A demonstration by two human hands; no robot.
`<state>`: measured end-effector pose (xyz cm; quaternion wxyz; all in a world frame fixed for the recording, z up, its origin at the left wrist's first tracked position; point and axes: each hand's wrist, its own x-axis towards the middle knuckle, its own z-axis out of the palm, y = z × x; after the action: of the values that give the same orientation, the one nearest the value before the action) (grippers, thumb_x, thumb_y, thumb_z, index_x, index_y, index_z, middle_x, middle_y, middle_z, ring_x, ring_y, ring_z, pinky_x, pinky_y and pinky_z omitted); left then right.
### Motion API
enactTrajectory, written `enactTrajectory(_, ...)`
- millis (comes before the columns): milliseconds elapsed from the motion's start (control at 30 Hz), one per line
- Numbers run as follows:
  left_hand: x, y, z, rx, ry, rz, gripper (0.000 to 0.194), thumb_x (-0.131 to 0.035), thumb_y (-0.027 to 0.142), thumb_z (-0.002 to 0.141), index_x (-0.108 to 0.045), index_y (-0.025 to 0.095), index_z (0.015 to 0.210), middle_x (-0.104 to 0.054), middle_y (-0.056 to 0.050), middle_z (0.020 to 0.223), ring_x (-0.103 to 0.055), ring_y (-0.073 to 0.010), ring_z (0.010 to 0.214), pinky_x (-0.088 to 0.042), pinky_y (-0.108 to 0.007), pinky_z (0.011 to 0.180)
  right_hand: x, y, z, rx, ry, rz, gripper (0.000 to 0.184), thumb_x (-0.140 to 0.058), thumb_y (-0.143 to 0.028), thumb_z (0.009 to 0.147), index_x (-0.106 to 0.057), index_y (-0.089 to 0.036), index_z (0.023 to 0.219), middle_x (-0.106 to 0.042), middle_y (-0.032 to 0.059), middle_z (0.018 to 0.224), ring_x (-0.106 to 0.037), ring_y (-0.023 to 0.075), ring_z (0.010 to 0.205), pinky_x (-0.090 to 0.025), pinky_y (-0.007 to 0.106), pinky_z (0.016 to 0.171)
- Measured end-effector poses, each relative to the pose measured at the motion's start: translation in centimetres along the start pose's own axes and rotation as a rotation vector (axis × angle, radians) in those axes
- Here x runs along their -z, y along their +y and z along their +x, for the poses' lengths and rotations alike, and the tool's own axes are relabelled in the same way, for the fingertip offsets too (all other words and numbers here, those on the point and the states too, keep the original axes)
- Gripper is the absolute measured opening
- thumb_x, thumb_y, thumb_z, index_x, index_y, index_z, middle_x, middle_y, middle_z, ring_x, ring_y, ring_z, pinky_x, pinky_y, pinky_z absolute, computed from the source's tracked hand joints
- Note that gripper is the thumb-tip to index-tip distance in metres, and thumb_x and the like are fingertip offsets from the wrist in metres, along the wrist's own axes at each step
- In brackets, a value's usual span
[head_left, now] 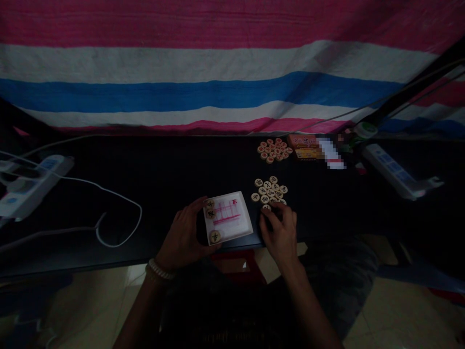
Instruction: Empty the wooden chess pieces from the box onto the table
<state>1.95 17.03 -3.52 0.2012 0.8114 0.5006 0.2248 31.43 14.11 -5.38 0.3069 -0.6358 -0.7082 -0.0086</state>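
My left hand (184, 233) grips the left side of a small white square box (244, 231), with fingers at its upper corner and thumb at its lower one. Pink lines are drawn on the box's inside. Along its left edge lie a few round Chinese chess pieces (215, 236) with dark characters. My right hand (281, 232) is at the near edge of a cluster of similar dark-lettered pieces (271, 192). Its thumb and index finger are closed about one Chinese chess piece (266, 207), partly covered by the fingertips.
Farther back sits a group of red-lettered pieces (269, 149), beside an orange-red carton (303, 148). Power strips lie at the left (34, 184) and right (390, 169) of the black table (163, 167). A white cable (140, 213) loops left of my hand. A striped sheet (181, 94) hangs behind.
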Motion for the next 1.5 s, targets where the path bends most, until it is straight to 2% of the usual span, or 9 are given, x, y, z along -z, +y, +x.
enactTrajectory(300, 0.0, 0.0, -0.1, 0.002, -0.013, 0.005, 0.118, -0.096, 0.04, 0.067, -0.025, 0.025, 0.16, -0.049, -0.02, 0.159, -0.055, -0.0421, 0.14, -0.047, -0.061, 0.113, -0.2, 0.0, -0.2, -0.007, 0.015, -0.002, 0.022, -0.061, -0.02, 0.1, -0.076, -0.023, 0.117, -0.051, 0.0143, 0.138, -0.054, 0.0302, 0.116, -0.053, 0.049, 0.093)
enactTrajectory(567, 0.1, 0.0, 0.0, 0.016, -0.005, -0.008, 0.117, -0.096, 0.041, 0.067, -0.027, 0.026, 0.16, -0.051, -0.02, 0.158, -0.055, -0.0431, 0.14, -0.048, -0.061, 0.111, -0.7, -1.6, 1.7, -0.058, -0.105, -0.076, 0.049, -0.064, -0.015, 0.094, -0.071, -0.04, 0.135, -0.028, 0.0105, 0.164, -0.039, 0.0435, 0.133, -0.044, 0.07, 0.101)
enactTrajectory(900, -0.1, -0.4, -0.2, -0.019, 0.007, 0.004, 0.118, -0.094, 0.041, 0.07, -0.023, 0.026, 0.163, -0.05, -0.019, 0.159, -0.055, -0.0436, 0.14, -0.049, -0.062, 0.11, -1.2, -1.6, 1.2, -0.084, -0.083, -0.109, 0.05, -0.066, -0.019, 0.094, -0.067, -0.039, 0.139, -0.033, 0.0113, 0.163, -0.04, 0.0428, 0.132, -0.045, 0.068, 0.1)
enactTrajectory(1067, -0.2, -0.3, -0.2, -0.017, -0.002, 0.006, 0.118, -0.094, 0.04, 0.07, -0.022, 0.026, 0.163, -0.048, -0.019, 0.16, -0.054, -0.0428, 0.141, -0.048, -0.061, 0.112, 0.6, -3.1, 0.3, -0.068, 0.024, 0.141, 0.031, -0.058, -0.016, 0.1, -0.07, -0.027, 0.128, -0.053, 0.0141, 0.142, -0.054, 0.033, 0.128, -0.05, 0.057, 0.104)
enactTrajectory(1133, -0.2, -0.3, -0.2, -0.028, 0.006, 0.001, 0.115, -0.093, 0.041, 0.072, -0.023, 0.026, 0.163, -0.048, -0.019, 0.16, -0.054, -0.0427, 0.142, -0.049, -0.061, 0.112, 1.3, -4.8, 0.5, -0.006, -0.068, 0.318, 0.027, -0.056, -0.018, 0.103, -0.069, -0.025, 0.125, -0.062, 0.0122, 0.129, -0.061, 0.0276, 0.12, -0.055, 0.05, 0.102)
enactTrajectory(1200, -0.2, -0.4, -0.2, -0.038, 0.013, 0.0, 0.112, -0.091, 0.043, 0.074, -0.023, 0.026, 0.162, -0.049, -0.019, 0.159, -0.053, -0.0431, 0.142, -0.048, -0.061, 0.112, 1.5, -6.9, 0.9, 0.073, -0.281, 0.433, 0.025, -0.055, -0.019, 0.104, -0.068, -0.023, 0.125, -0.067, 0.0105, 0.123, -0.065, 0.0241, 0.113, -0.059, 0.043, 0.098)
enactTrajectory(1300, -0.2, -0.7, -0.2, -0.06, 0.009, -0.003, 0.109, -0.087, 0.04, 0.076, -0.023, 0.025, 0.162, -0.049, -0.02, 0.159, -0.055, -0.0439, 0.141, -0.049, -0.063, 0.111, 0.6, -10.2, 1.9, 0.185, -0.565, 0.414, 0.018, -0.057, -0.02, 0.103, -0.071, -0.019, 0.114, -0.071, 0.0102, 0.114, -0.067, 0.024, 0.107, -0.061, 0.04, 0.096)
enactTrajectory(1400, -0.2, -0.9, -0.3, -0.081, 0.008, -0.001, 0.101, -0.08, 0.027, 0.078, -0.023, 0.024, 0.162, -0.047, -0.021, 0.16, -0.055, -0.0428, 0.141, -0.048, -0.062, 0.111, -0.5, -12.0, 2.6, 0.216, -0.634, 0.34, 0.015, -0.058, -0.017, 0.101, -0.071, -0.014, 0.109, -0.071, 0.0146, 0.115, -0.066, 0.0279, 0.113, -0.059, 0.044, 0.102)
enactTrajectory(1500, -0.1, -0.7, -0.4, -0.084, 0.008, 0.004, 0.101, -0.08, 0.028, 0.077, -0.023, 0.023, 0.16, -0.048, -0.022, 0.159, -0.055, -0.0427, 0.141, -0.048, -0.061, 0.111, -0.6, -12.1, 3.0, 0.117, -0.682, 0.377, 0.015, -0.062, -0.017, 0.1, -0.071, -0.013, 0.111, -0.07, 0.0152, 0.119, -0.067, 0.0279, 0.112, -0.059, 0.045, 0.102)
